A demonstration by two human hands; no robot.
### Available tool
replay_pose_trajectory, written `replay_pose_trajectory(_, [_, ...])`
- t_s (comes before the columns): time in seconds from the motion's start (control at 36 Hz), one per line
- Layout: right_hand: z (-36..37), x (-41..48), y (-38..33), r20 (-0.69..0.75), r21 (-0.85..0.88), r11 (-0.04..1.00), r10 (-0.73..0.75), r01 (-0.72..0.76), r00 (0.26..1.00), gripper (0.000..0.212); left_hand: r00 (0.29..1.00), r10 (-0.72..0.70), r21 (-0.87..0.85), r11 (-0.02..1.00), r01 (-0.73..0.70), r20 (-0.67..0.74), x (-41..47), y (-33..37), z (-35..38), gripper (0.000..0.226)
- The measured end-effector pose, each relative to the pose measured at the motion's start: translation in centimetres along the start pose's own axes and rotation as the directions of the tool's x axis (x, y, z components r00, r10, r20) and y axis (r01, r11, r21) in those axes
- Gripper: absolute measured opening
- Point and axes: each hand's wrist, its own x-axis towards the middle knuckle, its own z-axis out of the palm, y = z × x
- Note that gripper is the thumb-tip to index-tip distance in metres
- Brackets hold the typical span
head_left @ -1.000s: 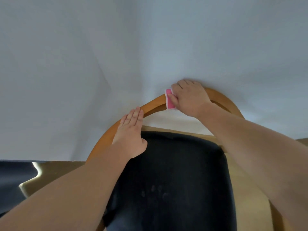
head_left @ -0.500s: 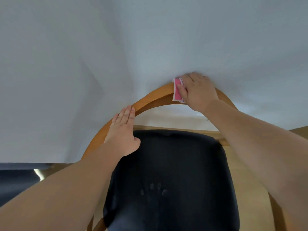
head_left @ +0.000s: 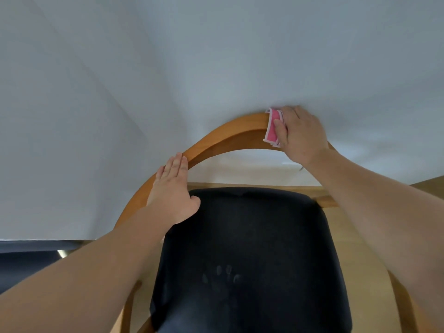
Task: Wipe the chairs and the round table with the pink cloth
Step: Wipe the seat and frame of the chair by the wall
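A wooden chair with a curved back rail point(head_left: 230, 133) and a black padded seat point(head_left: 249, 260) stands right below me, its back against a white wall. My right hand point(head_left: 301, 135) grips the folded pink cloth point(head_left: 272, 128), which is wrapped over the top of the rail. My left hand point(head_left: 171, 188) rests flat with straight fingers on the rail's left side. Faint finger marks show on the seat. The round table is out of view.
The white wall point(head_left: 216, 56) fills the upper part of the view, close behind the chair. Light wooden floor point(head_left: 384, 193) shows to the right of the seat. A dark surface point(head_left: 26, 260) lies at the lower left.
My right hand has slid the pink cloth along the back rail to the right. My left hand has stayed flat on the rail's left side.
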Motion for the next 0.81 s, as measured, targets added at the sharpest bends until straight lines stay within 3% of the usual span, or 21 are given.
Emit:
replay_pose_trajectory(0.06, [0.2,-0.2,0.2,-0.009,0.004,1.0,0.001,-0.001,1.0,0.057,0.999,0.016,0.015,1.0,-0.015,-0.041,0.0,1.1,-0.6,0.088])
replay_pose_trajectory(0.17, [0.3,-0.2,0.6,-0.016,0.004,1.0,0.004,-0.004,1.0,0.056,0.957,0.246,0.07,0.969,-0.238,-0.151,1.1,5.3,-1.9,0.082])
replay_pose_trajectory(0.33, [0.7,-2.2,3.0,-0.004,0.05,0.997,0.057,-0.057,0.998,0.057,0.908,0.384,0.101,0.923,-0.371,-0.168,5.2,12.3,-3.7,0.088])
replay_pose_trajectory(0.58, [1.6,-4.8,6.1,0.056,0.114,0.989,0.093,-0.099,0.994,0.052,0.934,0.337,0.16,0.935,-0.317,-0.116,6.3,14.9,-2.7,0.107])
replay_pose_trajectory(0.81, [1.6,-8.0,8.6,0.139,0.029,0.986,0.157,-0.162,0.978,0.055,0.948,0.302,0.175,0.943,-0.282,-0.1,5.7,15.5,-3.1,0.11])
